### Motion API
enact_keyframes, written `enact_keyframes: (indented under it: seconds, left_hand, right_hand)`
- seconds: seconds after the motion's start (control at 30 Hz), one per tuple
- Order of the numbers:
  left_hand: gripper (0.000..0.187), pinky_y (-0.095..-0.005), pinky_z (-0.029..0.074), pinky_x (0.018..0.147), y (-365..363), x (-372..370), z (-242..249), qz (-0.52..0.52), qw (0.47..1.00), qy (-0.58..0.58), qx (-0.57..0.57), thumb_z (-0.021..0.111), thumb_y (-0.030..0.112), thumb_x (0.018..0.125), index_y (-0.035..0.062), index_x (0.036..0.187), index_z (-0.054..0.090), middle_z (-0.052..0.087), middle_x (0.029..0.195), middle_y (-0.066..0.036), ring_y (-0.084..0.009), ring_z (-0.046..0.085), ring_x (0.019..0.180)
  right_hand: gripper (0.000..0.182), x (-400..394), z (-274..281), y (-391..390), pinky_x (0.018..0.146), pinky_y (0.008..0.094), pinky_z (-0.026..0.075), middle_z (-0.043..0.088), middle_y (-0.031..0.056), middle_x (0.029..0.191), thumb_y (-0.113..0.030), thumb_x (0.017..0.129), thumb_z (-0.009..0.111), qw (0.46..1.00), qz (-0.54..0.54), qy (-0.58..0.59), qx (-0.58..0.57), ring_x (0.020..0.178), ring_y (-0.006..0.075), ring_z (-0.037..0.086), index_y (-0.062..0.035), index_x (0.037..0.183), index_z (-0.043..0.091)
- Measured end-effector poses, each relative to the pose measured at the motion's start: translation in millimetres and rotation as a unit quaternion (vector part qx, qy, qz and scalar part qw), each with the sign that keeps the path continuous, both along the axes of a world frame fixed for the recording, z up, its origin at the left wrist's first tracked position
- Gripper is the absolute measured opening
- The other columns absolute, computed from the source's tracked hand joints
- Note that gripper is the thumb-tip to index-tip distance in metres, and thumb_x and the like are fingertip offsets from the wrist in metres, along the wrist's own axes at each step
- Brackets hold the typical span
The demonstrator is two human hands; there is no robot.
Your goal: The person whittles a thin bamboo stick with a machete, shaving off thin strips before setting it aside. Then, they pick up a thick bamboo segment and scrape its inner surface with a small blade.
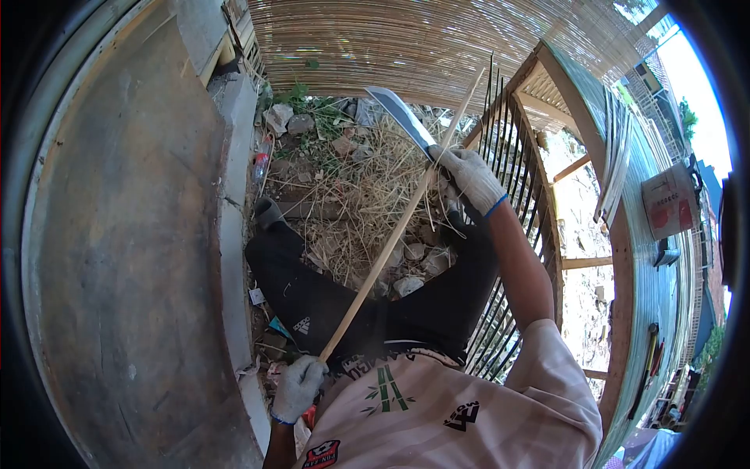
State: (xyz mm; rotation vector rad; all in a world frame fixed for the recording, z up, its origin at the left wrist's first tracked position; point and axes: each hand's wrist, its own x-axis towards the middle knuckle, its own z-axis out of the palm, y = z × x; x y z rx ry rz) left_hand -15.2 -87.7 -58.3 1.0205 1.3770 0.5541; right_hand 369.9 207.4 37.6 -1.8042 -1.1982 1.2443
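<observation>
My gloved left hand (pixel 299 388), low at the left beside my waist, is closed around the near end of a long pale bamboo strip (pixel 375 270). The strip slants up and away to the right across my lap, tapering to a thin far end. My gloved right hand (pixel 473 180) grips a machete (pixel 402 116), its handle hidden in the glove. The blade points up and to the left, and its base lies against the strip, which crosses right at the thumb and fingers.
Dry shavings (pixel 391 168), stones and weeds cover the ground between my legs. A large worn board (pixel 125 234) stands close on the left. On the right are a row of dark thin rods (pixel 508 156), a wooden frame (pixel 621 305) and a hanging bucket (pixel 669 201). A slatted bamboo screen (pixel 375 51) spans the far side.
</observation>
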Motion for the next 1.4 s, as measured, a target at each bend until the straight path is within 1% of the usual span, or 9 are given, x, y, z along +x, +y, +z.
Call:
enact_keyframes:
  seconds: [0.3, 0.43, 0.63, 0.67, 0.77, 0.87, 1.0, 1.13, 1.4]
  left_hand:
    - [0.019, -0.0264, 0.043, 0.059, -35.9, -31.6, -6.4, 0.024, 0.998, -0.034, -0.057, 0.06, 0.015, 0.104, 0.0005, 0.098, 0.07, 0.058, 0.073, 0.001, -0.0066, 0.052, 0.065]
    - [0.021, -0.0269, 0.044, 0.061, -60.6, -53.2, -19.5, 0.023, 0.999, 0.006, -0.038, 0.06, 0.015, 0.103, -0.0004, 0.093, 0.07, 0.058, 0.072, 0.0, -0.0069, 0.053, 0.066]
    - [0.025, -0.027, 0.042, 0.059, -51.1, -48.3, -28.6, 0.016, 0.999, 0.025, -0.038, 0.059, 0.017, 0.103, 0.0007, 0.088, 0.069, 0.06, 0.072, -0.001, -0.0066, 0.052, 0.064]
    - [0.025, -0.0263, 0.041, 0.058, -47.7, -46.0, -27.9, 0.014, 0.998, 0.013, -0.053, 0.059, 0.018, 0.104, 0.0018, 0.088, 0.068, 0.06, 0.072, 0.0, -0.006, 0.052, 0.064]
    - [0.026, -0.0249, 0.037, 0.053, 0.9, -1.7, 13.9, 0.053, 0.982, -0.063, -0.168, 0.058, 0.022, 0.107, 0.0044, 0.09, 0.066, 0.054, 0.069, 0.004, -0.0037, 0.046, 0.06]
    - [0.029, -0.0231, 0.029, 0.046, 40.9, 30.8, 7.6, 0.034, 0.973, -0.154, -0.168, 0.054, 0.028, 0.11, 0.0075, 0.092, 0.064, 0.044, 0.064, 0.009, -0.0018, 0.038, 0.052]
    - [0.032, -0.0231, 0.024, 0.042, 91.0, 68.9, 7.8, 0.04, 0.952, -0.25, -0.173, 0.053, 0.034, 0.111, 0.0096, 0.092, 0.062, 0.04, 0.062, 0.01, -0.0025, 0.034, 0.046]
    - [0.033, -0.0243, 0.025, 0.039, 122.9, 88.1, 13.8, 0.05, 0.939, -0.28, -0.196, 0.055, 0.037, 0.111, 0.0115, 0.09, 0.06, 0.038, 0.06, 0.01, -0.0041, 0.033, 0.042]
    - [0.034, -0.0254, 0.025, 0.039, 124.1, 88.6, 11.8, 0.052, 0.932, -0.29, -0.21, 0.053, 0.037, 0.112, 0.0128, 0.089, 0.058, 0.038, 0.059, 0.009, -0.005, 0.032, 0.041]
  right_hand:
    - [0.048, 26.6, 13.0, 25.4, 0.048, 0.0228, 0.041, 0.058, -0.0037, 0.07, -0.051, 0.099, 0.071, 0.999, -0.012, -0.05, 0.012, 0.055, 0.0054, 0.053, -0.0033, 0.095, 0.07]
    - [0.04, 40.5, 21.8, 41.5, 0.053, 0.026, 0.038, 0.055, -0.0034, 0.067, -0.044, 0.1, 0.071, 0.997, -0.044, 0.013, 0.054, 0.056, 0.0069, 0.049, -0.0061, 0.088, 0.07]
    - [0.046, 42.8, 23.8, 40.1, 0.048, 0.0261, 0.037, 0.055, -0.0042, 0.064, -0.048, 0.103, 0.067, 0.997, -0.009, -0.064, 0.047, 0.051, 0.0061, 0.048, -0.0045, 0.095, 0.076]
    - [0.049, 46.7, 18.0, 41.4, 0.048, 0.0256, 0.038, 0.057, -0.0031, 0.064, -0.05, 0.104, 0.065, 0.989, 0.015, -0.144, 0.027, 0.05, 0.0057, 0.049, -0.003, 0.099, 0.078]
    - [0.051, 16.0, 3.2, 3.6, 0.047, 0.0234, 0.039, 0.058, -0.003, 0.064, -0.051, 0.105, 0.063, 0.998, 0.045, -0.052, -0.001, 0.05, 0.0052, 0.052, -0.0019, 0.106, 0.077]
    - [0.048, -27.6, 16.1, -42.0, 0.045, 0.023, 0.04, 0.058, -0.0049, 0.064, -0.047, 0.105, 0.065, 0.987, 0.121, -0.03, -0.099, 0.05, 0.0047, 0.053, -0.0014, 0.111, 0.075]
    - [0.047, -58.0, -35.8, -86.9, 0.047, 0.0239, 0.044, 0.06, -0.0024, 0.065, -0.049, 0.104, 0.067, 0.969, 0.214, 0.082, -0.098, 0.051, 0.0049, 0.055, -0.0026, 0.11, 0.074]
    - [0.054, -81.2, -37.6, -112.1, 0.05, 0.0259, 0.047, 0.065, 0.0008, 0.068, -0.055, 0.106, 0.06, 0.957, 0.251, 0.104, -0.102, 0.054, 0.007, 0.059, -0.0035, 0.104, 0.075]
    - [0.052, -75.5, -42.7, -105.3, 0.048, 0.0278, 0.048, 0.065, 0.0011, 0.066, -0.053, 0.103, 0.066, 0.958, 0.239, 0.09, -0.131, 0.056, 0.0075, 0.062, -0.0022, 0.096, 0.073]
